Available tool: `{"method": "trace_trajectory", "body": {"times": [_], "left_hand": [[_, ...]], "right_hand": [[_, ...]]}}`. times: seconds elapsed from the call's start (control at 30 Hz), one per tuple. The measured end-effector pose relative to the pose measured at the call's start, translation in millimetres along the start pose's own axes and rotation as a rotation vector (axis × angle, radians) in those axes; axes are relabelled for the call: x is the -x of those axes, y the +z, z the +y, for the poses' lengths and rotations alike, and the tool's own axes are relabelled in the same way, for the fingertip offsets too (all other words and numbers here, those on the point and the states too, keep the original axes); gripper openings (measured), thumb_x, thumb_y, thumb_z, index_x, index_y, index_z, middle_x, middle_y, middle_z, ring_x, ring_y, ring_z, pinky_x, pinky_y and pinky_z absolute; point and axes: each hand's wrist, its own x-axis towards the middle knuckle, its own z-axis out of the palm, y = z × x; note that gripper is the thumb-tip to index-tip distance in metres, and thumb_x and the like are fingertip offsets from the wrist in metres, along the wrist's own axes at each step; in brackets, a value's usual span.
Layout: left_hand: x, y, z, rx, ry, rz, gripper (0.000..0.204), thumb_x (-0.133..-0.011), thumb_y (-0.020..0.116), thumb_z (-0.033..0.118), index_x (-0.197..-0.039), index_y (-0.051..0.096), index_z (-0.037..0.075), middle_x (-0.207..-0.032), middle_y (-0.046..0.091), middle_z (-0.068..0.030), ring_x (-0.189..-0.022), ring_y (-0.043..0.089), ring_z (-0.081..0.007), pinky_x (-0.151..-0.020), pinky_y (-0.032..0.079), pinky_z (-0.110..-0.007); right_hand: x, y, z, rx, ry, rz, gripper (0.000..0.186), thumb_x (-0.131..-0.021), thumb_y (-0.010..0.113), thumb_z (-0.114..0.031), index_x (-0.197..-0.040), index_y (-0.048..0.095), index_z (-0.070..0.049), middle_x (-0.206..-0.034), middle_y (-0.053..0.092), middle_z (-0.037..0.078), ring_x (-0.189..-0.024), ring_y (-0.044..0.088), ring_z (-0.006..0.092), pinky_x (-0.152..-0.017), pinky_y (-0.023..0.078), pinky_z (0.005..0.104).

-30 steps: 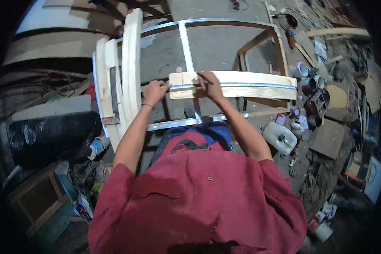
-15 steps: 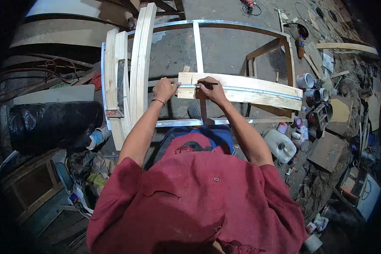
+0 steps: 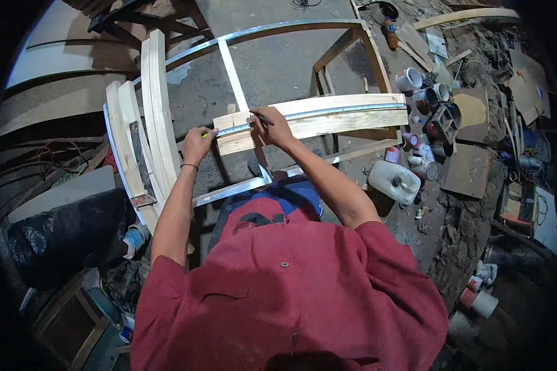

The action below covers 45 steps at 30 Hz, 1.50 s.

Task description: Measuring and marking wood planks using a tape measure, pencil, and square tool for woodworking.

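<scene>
Two pale wooden boards lie side by side across the frame in front of me. A tape measure is stretched along them, its blade reaching from the left end to the right end. At the boards' left end, my left hand is closed around the tape's end, where a small yellow-green bit shows. My right hand rests on the boards near that end, fingers closed on a dark pencil. The pencil's tip is hard to make out.
Under the boards stands a rectangular frame with a crossbar. More long planks and a metal square lie across its left side. To the right are a white jerrycan, paint cans and scraps; a black-wrapped bundle lies left.
The whole view has shifted, so the frame and boards appear farther left and slightly rotated. Both hands remain at the boards' left end, and the pencil in my right hand has tilted.
</scene>
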Motion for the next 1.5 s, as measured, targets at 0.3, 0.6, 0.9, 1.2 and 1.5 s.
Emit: {"method": "trace_trajectory", "body": {"times": [0.3,0.6,0.9,1.2,1.5], "left_hand": [[-4.9,-3.3,-2.3,-0.065,-0.046,-0.040,0.047,-0.092,0.069,0.056,-0.102,0.084,0.012,-0.107,0.075,-0.0214,-0.102,0.072,-0.0406,-0.089,0.057,-0.050],[-9.3,-0.5,10.8,-0.111,-0.155,-0.032,0.044,-0.092,0.071,0.057,-0.103,0.084,0.018,-0.112,0.075,-0.0174,-0.107,0.072,-0.0372,-0.088,0.057,-0.052],[-8.6,-9.9,27.5,-0.116,-0.155,0.011,0.039,-0.091,0.073,0.054,-0.100,0.086,0.019,-0.101,0.077,-0.0203,-0.097,0.074,-0.0393,-0.082,0.059,-0.052],[-12.9,-2.9,16.2,-0.123,-0.111,0.043,0.037,-0.090,0.075,0.052,-0.098,0.086,0.018,-0.098,0.078,-0.0190,-0.096,0.075,-0.0387,-0.082,0.059,-0.051],[-17.5,-0.7,13.4,-0.139,-0.137,-0.002,0.036,-0.090,0.076,0.052,-0.100,0.085,0.019,-0.099,0.078,-0.0180,-0.096,0.075,-0.0383,-0.082,0.059,-0.050]], "right_hand": [[-1.4,6.0,6.8,-0.017,-0.026,0.007,0.024,-0.095,0.070,-0.014,-0.115,0.073,-0.001,-0.106,0.073,0.020,-0.102,0.067,0.0414,-0.091,0.053,0.0475],[-14.5,5.3,14.9,-0.080,-0.005,-0.063,0.022,-0.096,0.072,-0.017,-0.113,0.075,-0.003,-0.102,0.074,0.018,-0.097,0.071,0.0371,-0.086,0.056,0.0410],[-22.6,17.6,3.1,-0.341,0.152,-0.170,0.023,-0.092,0.075,-0.016,-0.111,0.077,-0.003,-0.100,0.076,0.015,-0.095,0.074,0.0293,-0.085,0.057,0.0359],[-27.7,34.5,5.1,-0.275,0.128,-0.225,0.022,-0.091,0.076,-0.017,-0.108,0.078,-0.004,-0.104,0.076,0.015,-0.099,0.072,0.0327,-0.091,0.056,0.0402],[-30.7,43.2,5.7,-0.229,0.111,-0.261,0.022,-0.091,0.076,-0.018,-0.109,0.079,-0.007,-0.105,0.075,0.017,-0.100,0.071,0.0364,-0.092,0.056,0.0423]]}}
